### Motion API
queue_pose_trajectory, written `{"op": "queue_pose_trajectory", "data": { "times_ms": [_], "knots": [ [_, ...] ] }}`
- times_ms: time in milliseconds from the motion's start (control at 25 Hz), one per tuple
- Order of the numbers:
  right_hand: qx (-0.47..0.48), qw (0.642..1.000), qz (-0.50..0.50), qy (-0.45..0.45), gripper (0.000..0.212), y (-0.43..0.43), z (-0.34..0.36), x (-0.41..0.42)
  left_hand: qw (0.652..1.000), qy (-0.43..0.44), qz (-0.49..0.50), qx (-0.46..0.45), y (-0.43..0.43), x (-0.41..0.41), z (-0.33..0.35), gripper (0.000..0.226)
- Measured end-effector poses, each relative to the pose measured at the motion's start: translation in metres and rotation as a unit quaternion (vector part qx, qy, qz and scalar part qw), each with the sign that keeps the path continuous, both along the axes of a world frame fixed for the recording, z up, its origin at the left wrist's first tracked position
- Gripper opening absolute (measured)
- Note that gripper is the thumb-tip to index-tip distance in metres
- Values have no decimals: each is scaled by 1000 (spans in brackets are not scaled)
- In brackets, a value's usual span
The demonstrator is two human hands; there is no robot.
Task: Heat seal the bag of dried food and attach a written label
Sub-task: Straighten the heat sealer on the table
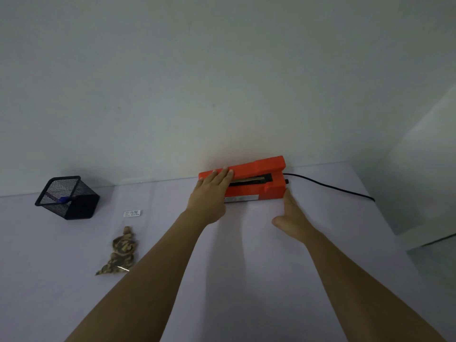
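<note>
Status on the bag job?

>> Person has both hands on the heat sealer (259, 166), which sits against the wall, cord (328, 186) trailing right. Left hand (212, 191) lies flat on the left end of the lever, fingers straight and close together. Right hand (293, 215) is edge-on at the near right corner, fingers straight and together, thumb out. Neither hand grips anything.

Bag in the jaw?

>> No. Bag of dried food (122, 253) lies on the table (259, 280), well left of the sealer, nothing touching it. Label (131, 213) sits at its far end with some marking on it, too small to read. Can't tell if it's stuck on or if the bag mouth is sealed.

Pen?

>> Pen (64, 200) is in the mesh holder (69, 198), far left.

So where are they?

>> Either setup or tidy-up at the sealer. With the pen put away and a marked label at the bag, probably late.
</note>
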State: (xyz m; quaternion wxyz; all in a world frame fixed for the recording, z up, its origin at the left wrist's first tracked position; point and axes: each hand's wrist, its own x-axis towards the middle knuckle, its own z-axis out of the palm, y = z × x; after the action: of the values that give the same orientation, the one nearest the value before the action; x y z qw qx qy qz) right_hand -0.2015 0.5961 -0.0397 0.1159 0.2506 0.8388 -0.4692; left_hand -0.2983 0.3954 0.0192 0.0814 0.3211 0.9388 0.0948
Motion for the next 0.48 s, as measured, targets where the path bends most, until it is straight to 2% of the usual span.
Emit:
{"op": "queue_pose_trajectory", "data": {
  "times_ms": [480],
  "knots": [
    [30, 999, 14, 2, 91, 4, 35, 15, 997, -42, 29, 64, -15, 13, 24, 84]
  ]
}}
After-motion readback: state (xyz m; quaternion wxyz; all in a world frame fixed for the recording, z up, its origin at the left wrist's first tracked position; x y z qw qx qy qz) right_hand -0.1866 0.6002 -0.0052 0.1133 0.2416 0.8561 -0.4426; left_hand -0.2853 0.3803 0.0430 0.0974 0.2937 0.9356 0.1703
